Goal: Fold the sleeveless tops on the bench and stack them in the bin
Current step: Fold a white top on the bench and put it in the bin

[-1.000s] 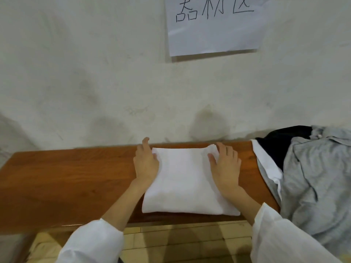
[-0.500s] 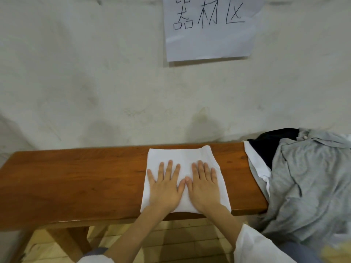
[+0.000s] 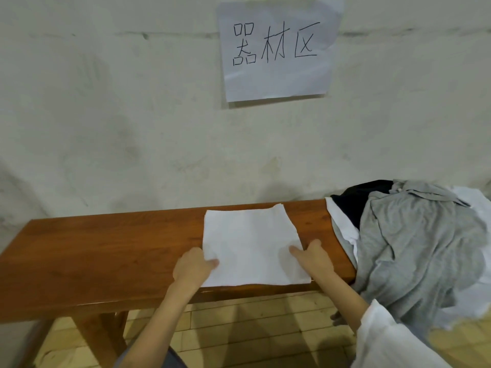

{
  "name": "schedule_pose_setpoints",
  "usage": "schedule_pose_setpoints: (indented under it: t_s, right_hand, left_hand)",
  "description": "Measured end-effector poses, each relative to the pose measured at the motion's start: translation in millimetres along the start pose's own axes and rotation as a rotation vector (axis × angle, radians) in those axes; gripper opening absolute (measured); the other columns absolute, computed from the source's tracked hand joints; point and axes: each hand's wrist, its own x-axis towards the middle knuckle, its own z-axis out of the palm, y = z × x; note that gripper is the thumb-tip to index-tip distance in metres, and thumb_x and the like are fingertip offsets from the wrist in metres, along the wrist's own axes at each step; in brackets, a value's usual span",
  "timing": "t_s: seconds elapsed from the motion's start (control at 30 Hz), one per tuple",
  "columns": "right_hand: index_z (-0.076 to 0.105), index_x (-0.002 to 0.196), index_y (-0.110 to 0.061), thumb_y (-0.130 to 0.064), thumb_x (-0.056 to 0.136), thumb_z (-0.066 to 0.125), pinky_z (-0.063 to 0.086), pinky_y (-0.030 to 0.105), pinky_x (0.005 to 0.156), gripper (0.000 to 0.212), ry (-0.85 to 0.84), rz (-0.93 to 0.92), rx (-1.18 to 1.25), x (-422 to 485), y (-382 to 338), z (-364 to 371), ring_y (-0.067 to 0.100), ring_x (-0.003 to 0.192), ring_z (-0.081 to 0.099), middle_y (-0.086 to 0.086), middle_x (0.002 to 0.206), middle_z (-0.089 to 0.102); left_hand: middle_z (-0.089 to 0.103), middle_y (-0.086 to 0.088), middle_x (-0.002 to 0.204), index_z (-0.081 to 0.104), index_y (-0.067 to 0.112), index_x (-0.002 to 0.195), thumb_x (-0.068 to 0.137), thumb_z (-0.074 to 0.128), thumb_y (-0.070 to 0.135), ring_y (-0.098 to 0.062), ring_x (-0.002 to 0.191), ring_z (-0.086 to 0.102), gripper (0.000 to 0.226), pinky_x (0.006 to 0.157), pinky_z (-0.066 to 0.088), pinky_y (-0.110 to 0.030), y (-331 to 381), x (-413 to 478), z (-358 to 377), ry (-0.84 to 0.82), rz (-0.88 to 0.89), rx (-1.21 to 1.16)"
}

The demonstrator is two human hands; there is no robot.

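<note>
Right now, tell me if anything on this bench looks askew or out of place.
The clothes heap, grey, black and white, slumps off the bench at its right end, hanging down. The folded white top lies flat; only its far right corner pokes out.

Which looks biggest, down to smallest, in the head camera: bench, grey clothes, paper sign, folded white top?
1. Bench
2. Grey clothes
3. Paper sign and folded white top look about alike. The sign hangs farther off, so I won't rank them.
</note>
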Motion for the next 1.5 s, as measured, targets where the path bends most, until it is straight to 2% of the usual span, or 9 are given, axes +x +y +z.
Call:
schedule_pose_setpoints:
  t_s: [0.1,0.37,0.5,0.63,0.83,1.0,1.1,1.23,1.5]
  right_hand:
    - [0.048,0.092,-0.017,-0.045,0.091,0.055,0.05,0.034,0.089,0.028,-0.031,-0.011,-0.056,2.5,-5.3,3.0,0.019,0.092,0.056,0.004,0.1,0.056]
    - [0.029,0.124,-0.014,-0.021,0.095,0.054,0.043,0.025,0.075,0.039,0.026,-0.116,0.186,-12.3,-16.1,3.8,0.014,0.087,0.052,0.001,0.105,0.048]
    - [0.047,0.109,-0.019,-0.012,0.094,0.052,0.042,0.03,0.085,0.018,-0.144,-0.093,0.44,-14.5,-7.1,-11.6,0.019,0.102,0.047,0.003,0.119,0.047]
    - [0.069,0.095,-0.026,-0.011,0.094,0.05,0.051,0.04,0.09,0.024,-0.181,0.034,0.767,-24.3,9.3,-37.3,0.03,0.111,0.051,0.006,0.129,0.05]
    - [0.067,0.11,-0.02,-0.005,0.093,0.05,0.049,0.029,0.086,0.028,0.125,0.037,0.877,-64.1,79.7,-131.5,0.024,0.108,0.053,0.006,0.124,0.052]
    - [0.065,0.111,-0.021,-0.006,0.093,0.051,0.049,0.028,0.079,0.027,0.36,0.052,0.874,-119.0,180.9,-201.8,0.022,0.096,0.058,0.007,0.115,0.059]
    - [0.062,0.115,-0.018,-0.005,0.093,0.05,0.048,0.033,0.075,0.028,0.466,0.11,0.873,-151.8,243.8,-225.5,0.021,0.082,0.057,0.01,0.1,0.061]
    - [0.061,0.121,-0.014,-0.004,0.092,0.048,0.043,0.025,0.081,0.033,0.596,0.239,0.846,-194.4,356.7,-238.1,0.016,0.096,0.054,0.003,0.115,0.058]
    - [0.059,0.123,-0.013,-0.001,0.091,0.043,0.047,0.042,0.089,0.037,0.542,0.596,0.854,-229.1,520.8,-179.4,0.02,0.085,0.055,0.009,0.113,0.054]
  left_hand:
    - [0.05,0.003,0.082,0.048,0.016,0.088,0.086,0.065,0.041,-0.009,0.069,0.05,0.031,0.053,0.035,-0.016,-0.1,5.7,-7.5,-0.035,-0.002,-0.053]
    - [0.051,0.001,0.11,0.043,0.023,0.119,0.079,0.067,-0.008,-0.021,0.097,0.057,0.056,0.066,0.056,-0.032,-2.6,4.5,-32.9,-0.333,0.026,-0.837]
    - [0.052,-0.009,0.129,0.058,0.015,0.125,0.08,0.057,-0.016,-0.031,0.112,0.056,0.054,0.081,0.054,-0.041,7.4,8.9,-67.6,-0.588,0.029,-0.879]
    - [0.058,-0.008,0.122,0.064,0.009,0.116,0.083,0.056,-0.009,-0.028,0.103,0.058,0.038,0.064,0.058,-0.029,42.9,-7.0,-89.9,-0.604,0.096,-0.877]
    - [0.063,-0.01,0.117,0.062,0.009,0.115,0.082,0.054,-0.014,-0.02,0.095,0.067,0.041,0.061,0.058,-0.024,143.2,-69.2,-54.3,-0.72,0.285,-0.825]
    - [0.056,-0.01,0.125,0.054,0.013,0.128,0.079,0.058,-0.015,-0.027,0.108,0.06,0.056,0.079,0.056,-0.037,232.9,-149.5,22.4,-0.863,0.472,-0.561]
    - [0.053,-0.007,0.121,0.051,0.021,0.131,0.078,0.057,-0.014,-0.019,0.089,0.059,0.064,0.063,0.052,-0.026,278.8,-197.8,79.6,-0.899,0.584,-0.32]
    - [0.044,-0.006,0.131,0.04,0.016,0.142,0.082,0.053,-0.013,-0.019,0.107,0.05,0.068,0.068,0.05,-0.021,334.0,-271.7,187.3,-0.969,0.77,0.079]
    - [0.034,-0.016,0.143,0.029,0.015,0.149,0.086,0.046,-0.01,-0.036,0.109,0.051,0.07,0.072,0.048,-0.034,347.6,-351.1,385.8,-1.056,0.84,0.739]
